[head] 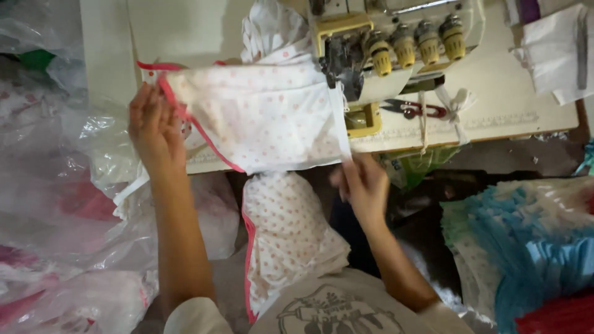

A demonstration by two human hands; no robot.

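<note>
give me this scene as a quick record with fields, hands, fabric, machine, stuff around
left hand: left hand grips the red-trimmed edge of the white pink-dotted fabric piece
right hand: right hand pinches the white strip hanging at the fabric's right edge
machine: cream overlock sewing machine on the white table
on table: red-handled scissors
left side: clear plastic bags
right side: stack of blue and white fabric pieces

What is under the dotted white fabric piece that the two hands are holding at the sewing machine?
Under the dotted fabric piece lie the white table and more dotted fabric hanging below. The table under it is hidden.
</note>
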